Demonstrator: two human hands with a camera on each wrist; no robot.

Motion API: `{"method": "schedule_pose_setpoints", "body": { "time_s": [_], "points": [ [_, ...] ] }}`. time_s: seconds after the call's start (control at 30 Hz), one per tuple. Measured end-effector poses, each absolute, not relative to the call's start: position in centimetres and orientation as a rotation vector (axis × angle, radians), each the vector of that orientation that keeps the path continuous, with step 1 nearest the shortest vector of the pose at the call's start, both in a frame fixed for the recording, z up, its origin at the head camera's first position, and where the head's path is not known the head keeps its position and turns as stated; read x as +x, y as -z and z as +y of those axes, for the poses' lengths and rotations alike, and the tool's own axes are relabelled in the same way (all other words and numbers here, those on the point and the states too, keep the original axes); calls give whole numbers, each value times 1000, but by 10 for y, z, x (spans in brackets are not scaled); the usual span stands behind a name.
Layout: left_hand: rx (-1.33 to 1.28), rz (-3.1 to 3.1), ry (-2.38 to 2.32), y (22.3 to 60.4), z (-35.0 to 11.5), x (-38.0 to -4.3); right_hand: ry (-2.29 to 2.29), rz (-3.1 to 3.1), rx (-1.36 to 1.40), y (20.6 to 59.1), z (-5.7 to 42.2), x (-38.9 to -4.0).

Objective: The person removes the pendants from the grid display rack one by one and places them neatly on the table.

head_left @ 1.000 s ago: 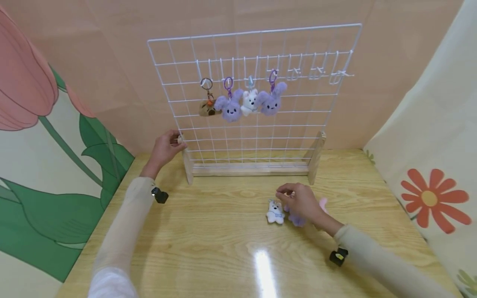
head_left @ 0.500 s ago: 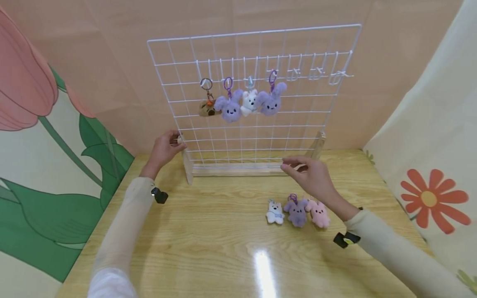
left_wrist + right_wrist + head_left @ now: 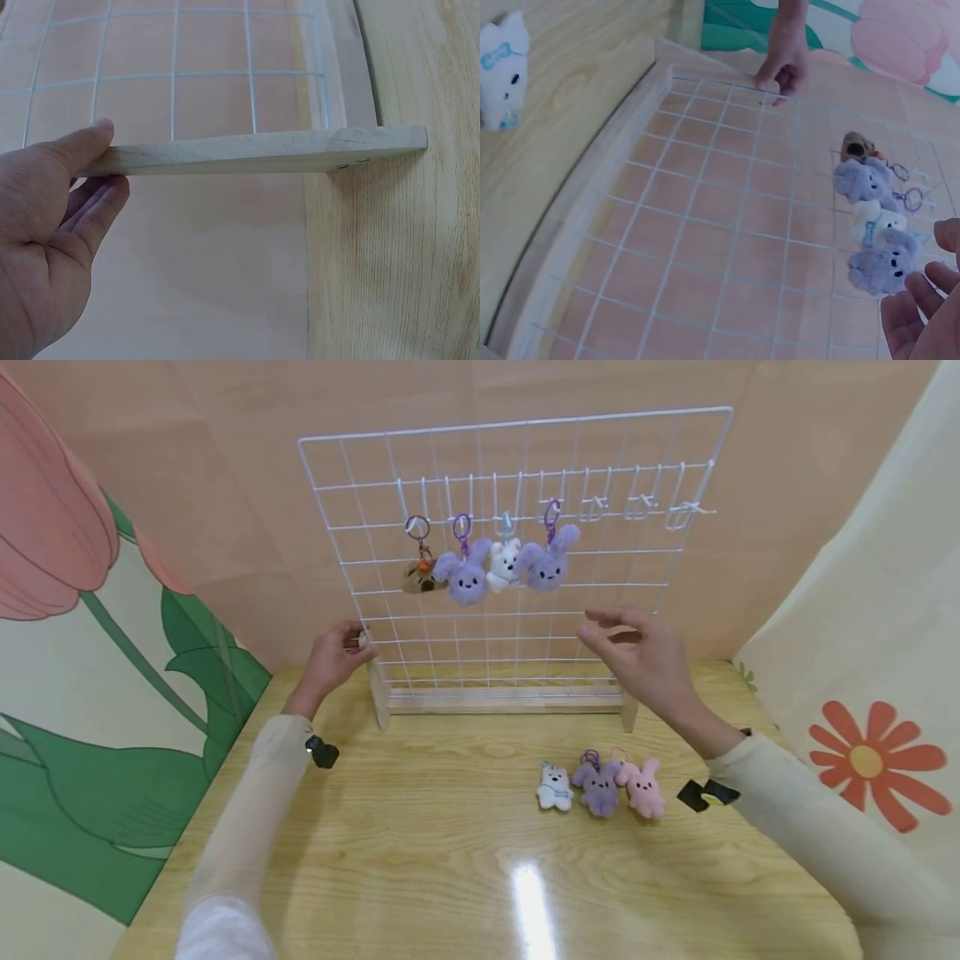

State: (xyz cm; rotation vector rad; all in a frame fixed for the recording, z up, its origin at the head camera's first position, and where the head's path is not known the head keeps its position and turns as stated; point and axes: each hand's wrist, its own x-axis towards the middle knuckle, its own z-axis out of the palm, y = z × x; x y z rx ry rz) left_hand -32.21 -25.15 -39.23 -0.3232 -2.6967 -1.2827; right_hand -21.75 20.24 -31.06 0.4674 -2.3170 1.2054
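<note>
My left hand [image 3: 333, 658] grips the top of the left wooden upright [image 3: 262, 152] of a white wire grid rack [image 3: 516, 424]. Thumb and fingers lie on either side of that wood. In front of the rack's lower right part, my right hand [image 3: 645, 664] is raised with loosely bent fingers and holds nothing. From the rack's hooks hang a brown plush keychain [image 3: 420, 577], a purple bunny keychain [image 3: 468, 580], a white dog keychain [image 3: 503, 567] and another purple bunny keychain [image 3: 547, 568], closest to the right hand.
A row of plush keychains lies on the wooden table [image 3: 420, 860]: a white dog [image 3: 555, 790], a purple bunny [image 3: 599, 790] and a pink bunny [image 3: 643, 790]. Bare hooks [image 3: 594, 510] continue along the rack's upper right. Printed cloth backdrops stand behind and at both sides.
My right hand has risen from above the keychains on the table to the front of the rack, uncovering the purple and pink bunnies. The left hand keeps its grip on the upright.
</note>
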Motion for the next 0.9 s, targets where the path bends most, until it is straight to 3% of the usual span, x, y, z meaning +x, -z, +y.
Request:
{"method": "schedule_pose_setpoints", "body": {
  "time_s": [0.43,0.9],
  "points": [
    [-307,-2691,1298,392,-251,-323,-1280,-2232,335,265,193,-247],
    [-297,-2684,1310,393,-251,-322,-1376,-2153,332,249,173,-278]
  ]
}}
